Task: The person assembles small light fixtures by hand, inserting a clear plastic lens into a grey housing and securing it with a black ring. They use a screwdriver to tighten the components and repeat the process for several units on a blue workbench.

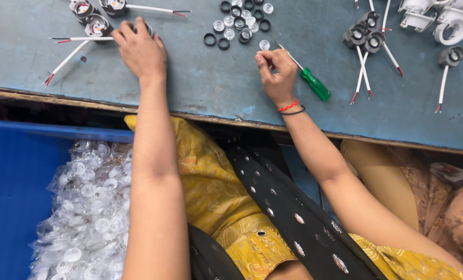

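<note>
Worn blue-grey workbench (210, 78), brown front edge.

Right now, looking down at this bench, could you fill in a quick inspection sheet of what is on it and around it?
Surface: worn blue-grey tabletop, scuffed, with a wooden front edge.
Job's things: small round black housing with white leads under the left hand; green-handled screwdriver in the right hand.
Clutter: pile of black rings and clear round lenses; white plastic fittings at the far right.
Hands: left rests on the housing; right is closed on the screwdriver.
Cables: white leads with red and black tips on more black housings.
Surroundings: blue plastic crate holding bagged clear lenses; another seated person at the right.
</note>
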